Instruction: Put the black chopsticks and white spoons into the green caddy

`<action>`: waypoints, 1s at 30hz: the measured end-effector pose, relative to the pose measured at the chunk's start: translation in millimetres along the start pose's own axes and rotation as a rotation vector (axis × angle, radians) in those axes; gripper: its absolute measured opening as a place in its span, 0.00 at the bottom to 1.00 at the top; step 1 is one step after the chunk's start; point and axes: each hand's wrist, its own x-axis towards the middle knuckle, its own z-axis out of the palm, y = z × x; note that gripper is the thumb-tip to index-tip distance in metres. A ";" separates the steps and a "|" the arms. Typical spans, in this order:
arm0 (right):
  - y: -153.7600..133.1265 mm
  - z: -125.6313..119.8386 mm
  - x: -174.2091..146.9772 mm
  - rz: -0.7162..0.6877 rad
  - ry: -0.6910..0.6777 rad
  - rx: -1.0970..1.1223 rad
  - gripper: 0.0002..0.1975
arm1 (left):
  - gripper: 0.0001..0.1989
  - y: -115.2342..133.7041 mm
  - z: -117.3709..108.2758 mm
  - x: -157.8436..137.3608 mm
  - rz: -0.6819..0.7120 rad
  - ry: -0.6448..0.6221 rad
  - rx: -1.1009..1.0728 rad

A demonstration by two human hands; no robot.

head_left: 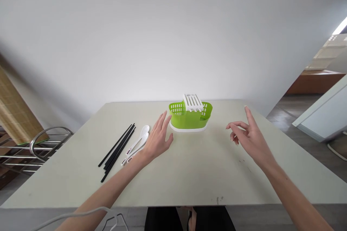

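Zero pieces are being held yet, left hand (157,138) hovering spread and right hand (252,140) hovering half-curled, while chopsticks (117,151) and spoons (145,129) are lying on the desk (195,173), left of the basket (188,120).

the left hand (156,139) is positioned between the green basket (192,121) and the white spoons (145,129); black chopsticks (120,147) lie beside the spoons. the right hand (251,140), index extended, is above the table (200,173).
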 end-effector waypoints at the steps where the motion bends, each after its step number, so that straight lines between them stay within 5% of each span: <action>1: 3.5 1.9 0.8 -0.007 -0.008 -0.024 0.50 | 0.38 -1.6 0.0 -9.3 -0.007 -0.009 0.016; 7: 33.2 22.3 6.6 -0.227 -0.063 -0.396 0.31 | 0.33 -35.5 -9.3 -67.8 -0.125 0.021 0.144; 14: 68.4 71.6 17.3 -0.454 -0.141 -0.759 0.37 | 0.32 -68.2 -21.4 -120.6 -0.269 0.031 0.269; 20: 85.0 97.0 23.7 -0.563 -0.080 -0.889 0.37 | 0.30 -64.0 -15.8 -129.8 -0.268 -0.029 0.266; 30: 96.3 87.1 24.2 -0.553 -0.036 -0.965 0.35 | 0.26 -64.0 -12.0 -128.8 -0.249 -0.095 0.300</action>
